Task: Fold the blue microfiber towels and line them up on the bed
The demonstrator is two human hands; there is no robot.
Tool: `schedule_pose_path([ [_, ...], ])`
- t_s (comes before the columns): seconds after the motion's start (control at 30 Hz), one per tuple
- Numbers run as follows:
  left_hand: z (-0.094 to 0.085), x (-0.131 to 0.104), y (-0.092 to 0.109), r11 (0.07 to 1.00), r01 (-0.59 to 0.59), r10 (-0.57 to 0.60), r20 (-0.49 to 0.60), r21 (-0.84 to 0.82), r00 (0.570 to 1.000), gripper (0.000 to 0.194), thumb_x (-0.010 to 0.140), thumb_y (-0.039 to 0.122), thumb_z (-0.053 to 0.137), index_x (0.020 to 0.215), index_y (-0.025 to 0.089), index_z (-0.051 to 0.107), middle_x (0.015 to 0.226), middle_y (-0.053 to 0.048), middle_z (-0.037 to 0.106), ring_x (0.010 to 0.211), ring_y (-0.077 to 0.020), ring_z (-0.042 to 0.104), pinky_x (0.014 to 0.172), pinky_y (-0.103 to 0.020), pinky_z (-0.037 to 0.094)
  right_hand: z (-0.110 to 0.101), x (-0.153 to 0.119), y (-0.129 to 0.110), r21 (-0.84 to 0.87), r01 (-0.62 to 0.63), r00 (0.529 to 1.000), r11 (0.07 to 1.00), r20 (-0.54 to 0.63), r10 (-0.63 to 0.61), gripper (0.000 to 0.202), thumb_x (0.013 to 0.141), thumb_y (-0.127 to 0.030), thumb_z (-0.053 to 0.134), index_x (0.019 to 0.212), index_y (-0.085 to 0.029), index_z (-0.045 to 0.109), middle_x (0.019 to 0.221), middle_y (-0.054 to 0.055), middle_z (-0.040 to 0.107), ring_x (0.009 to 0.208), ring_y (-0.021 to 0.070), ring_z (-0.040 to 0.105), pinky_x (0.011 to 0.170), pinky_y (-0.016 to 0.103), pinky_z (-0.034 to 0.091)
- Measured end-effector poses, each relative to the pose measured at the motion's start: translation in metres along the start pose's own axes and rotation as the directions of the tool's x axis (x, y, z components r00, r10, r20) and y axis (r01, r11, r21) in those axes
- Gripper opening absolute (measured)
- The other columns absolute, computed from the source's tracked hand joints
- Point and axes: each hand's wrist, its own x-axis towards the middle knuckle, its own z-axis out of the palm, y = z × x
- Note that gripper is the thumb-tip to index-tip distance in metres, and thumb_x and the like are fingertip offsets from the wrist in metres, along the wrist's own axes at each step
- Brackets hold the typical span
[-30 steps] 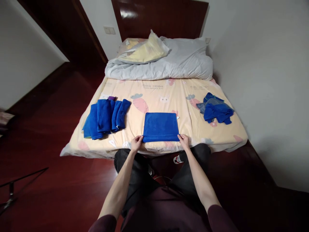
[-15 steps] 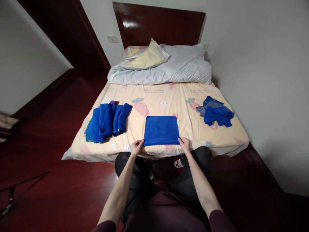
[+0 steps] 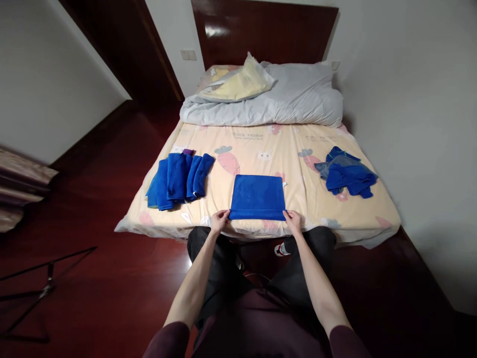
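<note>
A blue towel (image 3: 258, 193) lies flat near the front edge of the bed, with a narrow strip folded over along its near side. My left hand (image 3: 219, 220) pinches the near left corner of that strip. At the near right corner, my right hand (image 3: 292, 221) pinches the same strip. A small white tag shows on the towel's right side. To the left, several folded or rolled blue towels (image 3: 176, 181) lie in a row, a small purple piece behind them. On the right sits a crumpled pile of blue and grey cloths (image 3: 348, 172).
The bed (image 3: 257, 149) has a cream sheet with carrot prints. A grey quilt (image 3: 298, 94) and a pale yellow pillow (image 3: 240, 82) lie by the dark headboard (image 3: 264, 30). A black metal stand (image 3: 46, 288) is on the floor at left; patterned fabric (image 3: 22, 184) lies beyond it.
The camera view has shifted, so everything sits further right and slightly higher. Both hands still hold the towel's near corners; the folded strip looks much the same.
</note>
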Motion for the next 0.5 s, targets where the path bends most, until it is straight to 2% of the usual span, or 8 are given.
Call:
schedule_pose_path([
  [0.13,0.001,0.001,0.0,1.0,0.015,-0.015,-0.002,-0.015,1.0,0.059,0.064,0.068,0.085,0.091,0.015,0.079,0.071,-0.004,0.074,0.053,-0.0137,0.064,0.052,-0.026,0.053,0.0,-0.001,-0.002,0.011,-0.015,1.0,1.0,0.009,0.015,0.066,0.074,-0.081,0.068,0.084,-0.016,0.075,0.079,0.013,0.079,0.058,0.0228,0.07,0.05,0.032,0.059],
  [0.33,-0.002,-0.001,0.007,0.999,0.03,-0.028,0.056,-0.045,0.998,0.062,0.058,0.063,0.091,0.095,0.014,0.079,0.079,-0.006,0.076,0.068,-0.0155,0.069,0.067,-0.028,0.059,0.001,0.0,-0.004,0.047,-0.043,0.999,0.998,0.023,0.042,0.072,0.071,-0.087,0.066,0.086,-0.016,0.073,0.079,0.012,0.078,0.057,0.0221,0.068,0.045,0.032,0.058],
  [0.5,-0.004,0.001,0.01,0.997,0.067,-0.063,0.082,-0.048,0.995,0.062,0.052,0.057,0.095,0.093,0.013,0.08,0.075,-0.007,0.076,0.061,-0.0146,0.066,0.063,-0.029,0.058,0.002,0.001,-0.002,0.041,-0.064,0.998,0.997,0.021,0.063,0.073,0.069,-0.087,0.066,0.089,-0.016,0.074,0.082,0.014,0.078,0.064,0.0248,0.071,0.047,0.033,0.059],
])
